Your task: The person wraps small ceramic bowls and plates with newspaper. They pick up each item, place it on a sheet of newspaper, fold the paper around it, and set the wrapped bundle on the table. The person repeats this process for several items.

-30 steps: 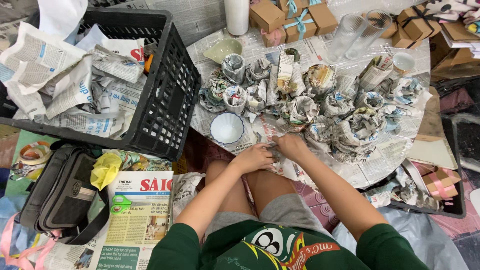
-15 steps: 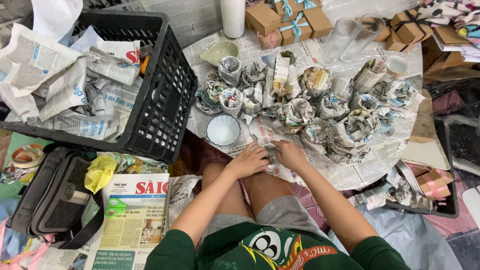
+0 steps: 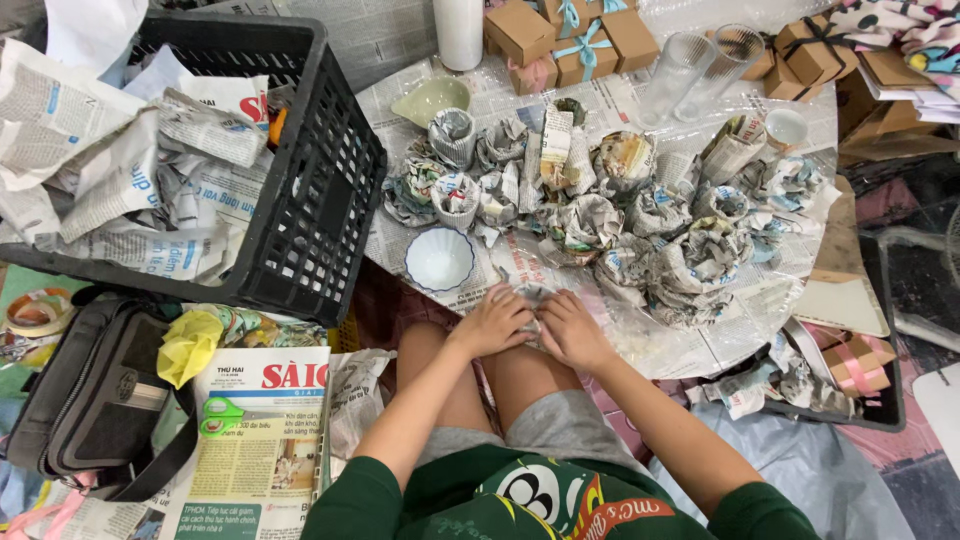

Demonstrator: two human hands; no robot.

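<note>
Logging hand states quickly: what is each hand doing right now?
Left hand: closed on a newspaper-wrapped item at the table edge.
Right hand: closed on the same item, from the other side.

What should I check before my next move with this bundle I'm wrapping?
1. Both hands on the bundle: ok. Left hand and right hand close around the newspaper bundle.
2. Bundle fully covered: cannot tell, the hands hide most of it.
3. Unwrapped bowl within reach: ok. White bowl sits just left of the hands.
4. Spare paper nearby: ok. The black crate holds loose newspaper.
5. Scissors at hand: ok. Green scissors lie on the newspaper by the left knee.
6. Spot for the finished bundle: cannot tell, the wrapped pile crowds the table.
</note>
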